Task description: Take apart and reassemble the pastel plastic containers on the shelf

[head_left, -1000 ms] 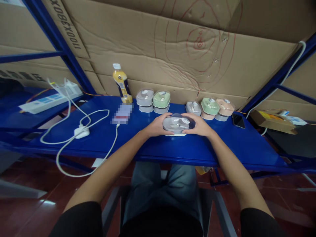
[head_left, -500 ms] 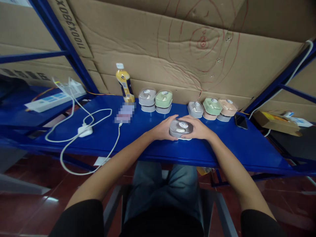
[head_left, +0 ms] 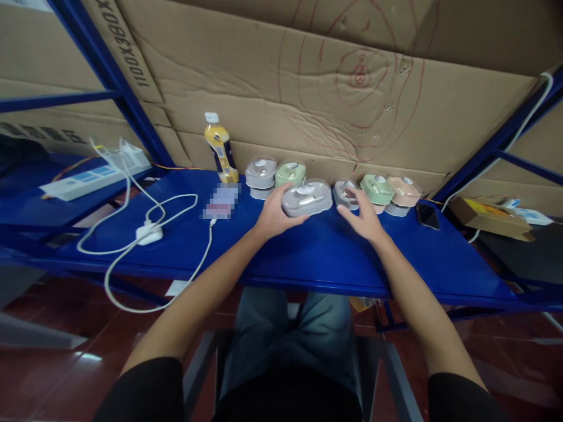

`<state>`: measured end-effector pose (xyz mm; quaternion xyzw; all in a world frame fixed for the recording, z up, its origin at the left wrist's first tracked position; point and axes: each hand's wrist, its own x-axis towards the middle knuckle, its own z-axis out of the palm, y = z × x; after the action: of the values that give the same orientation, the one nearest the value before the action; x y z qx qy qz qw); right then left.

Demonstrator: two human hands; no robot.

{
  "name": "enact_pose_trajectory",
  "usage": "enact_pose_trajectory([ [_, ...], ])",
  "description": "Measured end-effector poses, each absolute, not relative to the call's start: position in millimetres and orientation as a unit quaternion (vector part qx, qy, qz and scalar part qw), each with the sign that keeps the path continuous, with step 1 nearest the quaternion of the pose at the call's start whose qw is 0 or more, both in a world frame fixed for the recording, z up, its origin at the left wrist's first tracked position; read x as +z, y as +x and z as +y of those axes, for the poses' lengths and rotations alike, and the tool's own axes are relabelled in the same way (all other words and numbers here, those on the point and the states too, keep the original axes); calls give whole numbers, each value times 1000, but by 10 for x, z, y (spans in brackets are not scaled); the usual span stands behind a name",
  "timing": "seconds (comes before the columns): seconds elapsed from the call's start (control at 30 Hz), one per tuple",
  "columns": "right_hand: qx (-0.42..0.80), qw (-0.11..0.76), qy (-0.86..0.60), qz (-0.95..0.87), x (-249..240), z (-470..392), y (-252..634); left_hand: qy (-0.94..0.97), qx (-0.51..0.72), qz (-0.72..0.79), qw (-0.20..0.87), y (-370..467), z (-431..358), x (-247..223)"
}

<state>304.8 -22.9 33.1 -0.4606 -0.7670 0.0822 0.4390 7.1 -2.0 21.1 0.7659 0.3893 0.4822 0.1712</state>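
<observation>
My left hand [head_left: 276, 215] grips the left end of a grey lidded box [head_left: 308, 198] with a clear cover, a round label and a pale piece on top. The box is held above the blue table, a little tilted. My right hand [head_left: 363, 217] is open, fingers apart, right beside another grey lidded box [head_left: 345, 195]; whether it touches that box I cannot tell. Just behind the held box stands a green lidded box [head_left: 290, 172], its lower part hidden. Left of that, a grey lidded box [head_left: 261, 171] rests on another grey one.
A green box [head_left: 377, 189] on a peach one and a peach box [head_left: 403, 190] on a grey one stand at the back right, near a phone [head_left: 427, 215]. Leftward are a bottle [head_left: 221, 149], a blurred-out item [head_left: 220, 201], white cables and a charger [head_left: 148, 233]. Cardboard [head_left: 246, 76] walls the back.
The grey box has moved from between both hands up and leftward, now in my left hand only. My right hand has let go and moved right, toward the other grey box.
</observation>
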Motion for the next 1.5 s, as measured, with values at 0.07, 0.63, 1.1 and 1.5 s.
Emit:
enact_pose_trajectory([
  [0.07,15,458,-505,-732,334,-167,3169,744,500,421,140,115,-32,224],
  [0.63,-170,133,-591,-777,166,-19,2920,751,192,629,-63,1298,330,285],
  [1.1,-125,180,-666,-713,290,-154,2893,807,115,577,-47,1266,357,376],
  [1.5,-62,195,-766,-609,402,-243,2727,821,149,545,-76,1342,476,386],
])
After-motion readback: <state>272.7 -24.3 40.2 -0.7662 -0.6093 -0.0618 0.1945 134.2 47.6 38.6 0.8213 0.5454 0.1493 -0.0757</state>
